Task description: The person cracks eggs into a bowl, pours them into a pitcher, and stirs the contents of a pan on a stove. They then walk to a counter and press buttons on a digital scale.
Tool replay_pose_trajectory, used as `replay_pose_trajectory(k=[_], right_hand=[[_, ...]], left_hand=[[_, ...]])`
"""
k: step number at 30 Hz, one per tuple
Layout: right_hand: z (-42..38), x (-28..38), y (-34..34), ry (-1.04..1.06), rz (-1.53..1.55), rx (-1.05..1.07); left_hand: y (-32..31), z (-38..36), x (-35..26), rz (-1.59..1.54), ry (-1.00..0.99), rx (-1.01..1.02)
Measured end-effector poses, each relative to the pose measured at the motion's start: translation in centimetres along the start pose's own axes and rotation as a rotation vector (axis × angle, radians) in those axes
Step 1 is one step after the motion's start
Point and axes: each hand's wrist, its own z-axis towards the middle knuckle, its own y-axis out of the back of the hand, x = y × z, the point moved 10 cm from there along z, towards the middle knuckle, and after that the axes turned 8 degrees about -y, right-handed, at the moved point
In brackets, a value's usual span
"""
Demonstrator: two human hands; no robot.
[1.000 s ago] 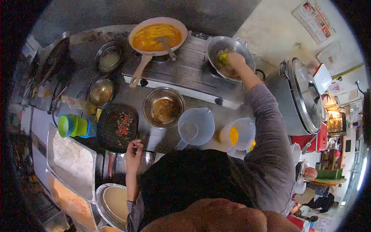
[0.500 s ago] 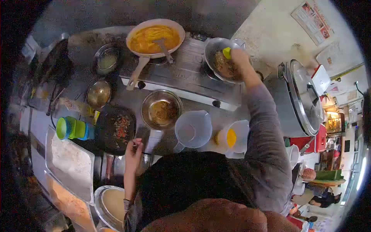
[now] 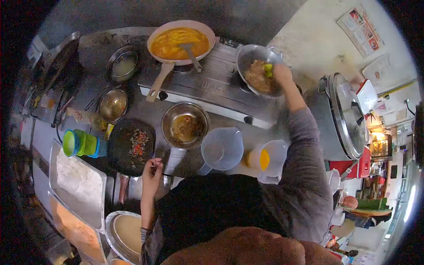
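Note:
My right hand [image 3: 282, 75] is closed on a yellow-green utensil [image 3: 268, 70] inside a metal pan [image 3: 240, 59] on the stove's right side. Brown food [image 3: 257, 80] lies in that pan. My left hand [image 3: 153, 170] is held low with curled fingers, beside the handle of a steel saucepan [image 3: 185, 126] and the edge of a dark square pan [image 3: 115, 148] with chopped red bits [image 3: 139, 143]. Whether it pinches anything is too small to tell. On the stove's left burner sits a pale pan [image 3: 213, 33] of yellow-orange sauce with a spatula [image 3: 191, 56] in it.
A clear jug [image 3: 222, 148] and a second jug with yellow contents [image 3: 264, 159] stand before the stove [image 3: 212, 88]. At right is a large lidded pot [image 3: 324, 126]. Green and blue cups [image 3: 88, 145], a flour tray [image 3: 77, 181] and an orange powder tray [image 3: 78, 229] are at left.
My right hand and the yellow-green utensil have shifted slightly right and down within the pan. The left hand stays in nearly the same place, and the view has moved a little.

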Motion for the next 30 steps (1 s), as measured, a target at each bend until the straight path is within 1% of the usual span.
replay_pose_trajectory(k=[1,4,5,8,9,12,15,18,20,21,24,25,26,27,28,29,30], right_hand=[[-1.1,1.9,1.5,0.060,0.004,0.014],[-3.2,5.0,-0.9,0.179,-0.091,0.070],[-4.0,6.0,-1.7,0.267,-0.170,0.103],[-3.0,2.5,1.8,0.184,-0.018,-0.016],[-0.7,-0.8,0.5,0.017,-0.068,-0.024],[-1.3,-3.2,1.6,-0.165,0.002,-0.108],[-2.7,1.2,-0.1,0.077,-0.072,-0.004],[-3.6,2.2,2.8,-0.006,-0.061,-0.059],[-3.6,3.5,0.4,0.123,-0.171,-0.015],[-3.9,3.9,-0.7,0.185,-0.224,0.006],[-5.3,3.1,3.6,0.118,-0.255,-0.099],[-4.7,2.5,4.1,0.060,-0.236,-0.114],[-4.2,1.5,4.0,0.015,-0.222,-0.116],[-3.3,0.0,1.9,0.045,-0.203,-0.091],[-2.0,-2.3,-1.1,0.070,-0.179,-0.060],[-0.3,-5.5,-3.2,0.042,-0.104,-0.020],[1.3,-8.6,-4.9,0.009,-0.032,0.017]], left_hand=[[-0.2,0.2,-0.7,0.014,-0.009,0.007],[-0.4,0.4,0.0,0.015,-0.029,0.026],[-0.4,0.5,0.3,0.004,-0.039,0.028],[-0.1,0.0,-0.1,-0.042,0.038,-0.002],[0.1,-0.2,-0.3,-0.035,0.040,0.001],[0.5,-0.8,-0.4,-0.008,0.037,0.009],[0.5,-0.7,0.4,-0.003,-0.009,0.003],[0.3,-1.0,0.0,-0.015,-0.021,-0.012],[0.5,-0.8,-1.6,0.043,0.002,-0.009],[0.5,-0.8,-1.0,0.022,-0.007,0.025],[1.0,-1.0,0.0,0.051,-0.010,0.026],[1.4,-1.2,0.2,0.063,-0.031,-0.020],[1.4,-1.4,0.7,-0.055,-0.070,-0.051],[1.3,-1.4,0.3,-0.044,-0.032,-0.022],[1.2,-1.8,1.5,-0.140,0.063,-0.053],[1.2,-1.5,-1.1,0.020,0.068,-0.019],[1.3,-1.3,-1.1,0.096,-0.105,-0.019]])
